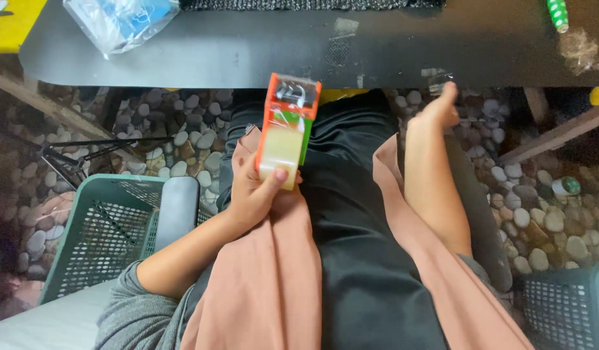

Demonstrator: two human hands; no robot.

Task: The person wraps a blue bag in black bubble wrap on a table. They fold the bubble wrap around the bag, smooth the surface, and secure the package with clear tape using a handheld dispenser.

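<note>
Tape dispenser (287,129), orange and green with a roll of clear tape, held upright at the centre of the frame, just below the near edge of the dark table (247,48). Left hand (257,188) grips the dispenser from below, fingers wrapped behind it and the thumb pressed on the front of the roll. Right hand (437,110) reaches up to the table's near edge right of centre, its fingertips at or under the edge beside a scrap of clear tape (435,76); the fingers are turned away from the camera, so whether this hand is open or closed cannot be told. Both forearms rise from the lap, which is covered by black cloth and a pink-brown scarf (273,279). On the table, a clear plastic bag with blue contents (121,19) lies at the upper left, and a green-and-white roll (558,14) at the upper right. A green plastic basket (95,227) stands at the lower left, a dark basket (559,311) at the lower right. Floor beneath is set with rounded pebbles (183,139).
</note>
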